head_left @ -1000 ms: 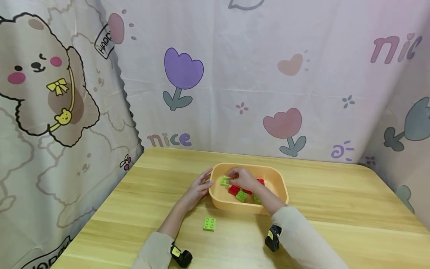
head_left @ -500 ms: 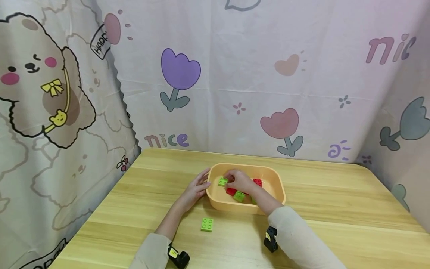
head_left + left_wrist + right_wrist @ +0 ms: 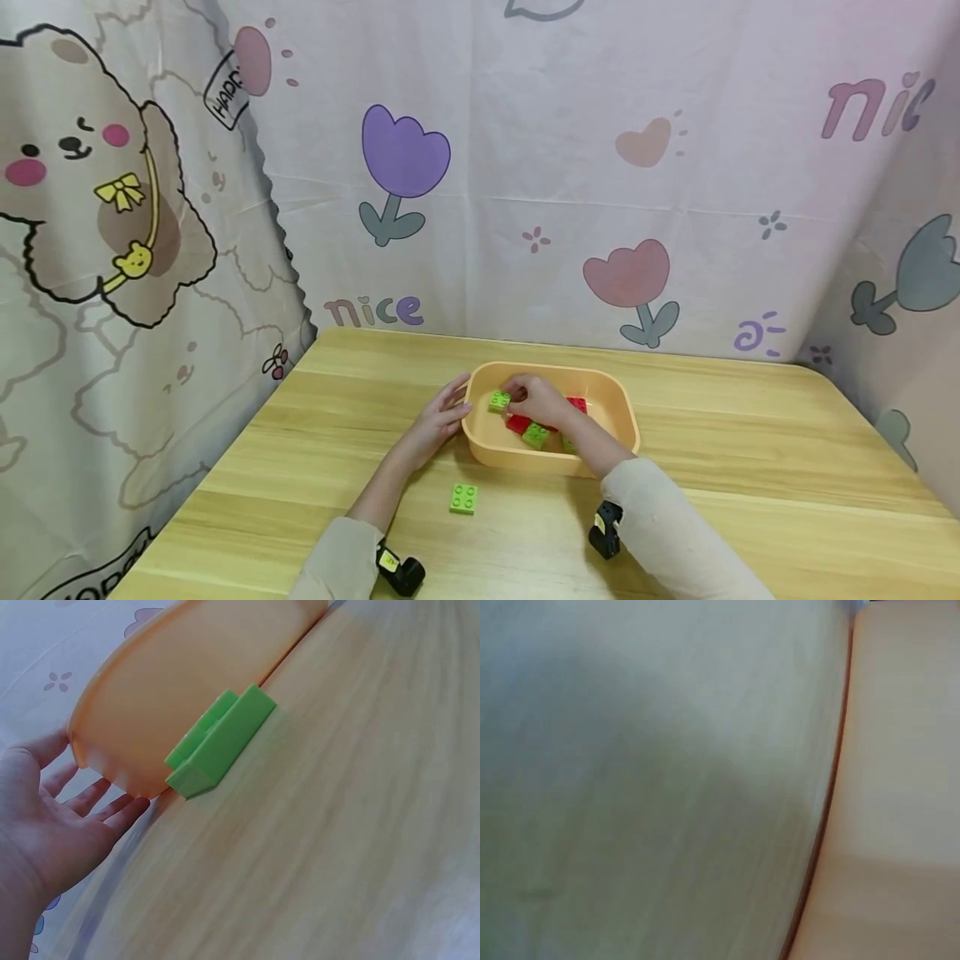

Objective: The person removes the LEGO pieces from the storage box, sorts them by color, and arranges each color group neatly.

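A peach-coloured plastic bin (image 3: 525, 458) stands on the table. Against its left side lies my left hand (image 3: 431, 427), fingers reaching along the outer wall and thumb near the rim; in the left wrist view the same hand (image 3: 64, 825) touches the bin's wall (image 3: 195, 667). My right hand (image 3: 542, 400) reaches inside, thumb and forefinger pinching a light green toy brick (image 3: 498, 401) at the left end. Under that hand are red bricks (image 3: 517, 424) and another green brick (image 3: 536, 435), partly covered by the hand and wrist. The right wrist view shows no hand.
On the table in front of the bin lies a loose green four-stud brick (image 3: 463, 499). The wooden table (image 3: 750, 442) stretches to both sides. A printed curtain (image 3: 525, 167) hangs behind it. Each sleeve carries a small black camera (image 3: 401, 571) at the wrist.
Both hands and the bricks keep nearly the same places. The whole head view has shifted slightly.
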A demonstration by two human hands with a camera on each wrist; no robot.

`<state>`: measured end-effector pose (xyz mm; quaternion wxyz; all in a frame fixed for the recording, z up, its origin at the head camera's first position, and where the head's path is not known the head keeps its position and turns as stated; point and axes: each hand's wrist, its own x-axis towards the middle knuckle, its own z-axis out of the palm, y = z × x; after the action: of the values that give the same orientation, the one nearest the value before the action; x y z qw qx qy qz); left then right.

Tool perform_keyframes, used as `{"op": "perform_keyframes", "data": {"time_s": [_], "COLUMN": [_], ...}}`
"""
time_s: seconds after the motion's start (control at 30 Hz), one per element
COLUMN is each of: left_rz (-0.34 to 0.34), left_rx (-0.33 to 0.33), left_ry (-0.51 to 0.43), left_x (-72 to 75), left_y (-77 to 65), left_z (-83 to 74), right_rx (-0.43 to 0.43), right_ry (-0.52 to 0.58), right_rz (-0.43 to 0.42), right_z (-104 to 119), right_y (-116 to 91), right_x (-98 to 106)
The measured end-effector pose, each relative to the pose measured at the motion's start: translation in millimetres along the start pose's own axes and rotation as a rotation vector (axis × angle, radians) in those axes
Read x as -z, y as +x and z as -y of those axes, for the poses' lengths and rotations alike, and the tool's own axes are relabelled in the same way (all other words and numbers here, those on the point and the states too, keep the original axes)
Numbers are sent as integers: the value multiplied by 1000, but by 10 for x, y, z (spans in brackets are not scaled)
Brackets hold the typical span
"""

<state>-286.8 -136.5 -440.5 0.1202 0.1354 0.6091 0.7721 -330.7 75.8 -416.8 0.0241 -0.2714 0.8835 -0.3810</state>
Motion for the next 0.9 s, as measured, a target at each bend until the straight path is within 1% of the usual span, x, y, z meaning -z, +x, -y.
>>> {"op": "perform_keyframes", "data": {"time_s": [0.3, 0.6, 0.8, 0.9], "left_rz": [14, 26, 17, 12], "left_rx": [13, 1, -1, -1], "left_ry": [-5, -11, -8, -6], "left_x": [-1, -1, -1, -2], "left_y": [12, 9, 9, 10], "left_z": [-12, -7, 4, 5], "right_rx": [32, 53, 108, 152], "right_ry": [10, -21, -46, -54], "right_rz": [-8, -11, -40, -53], "right_z": [-16, 14, 106, 139], "right_y": [-5, -14, -59, -95], "right_x": [21, 48, 76, 91]}}
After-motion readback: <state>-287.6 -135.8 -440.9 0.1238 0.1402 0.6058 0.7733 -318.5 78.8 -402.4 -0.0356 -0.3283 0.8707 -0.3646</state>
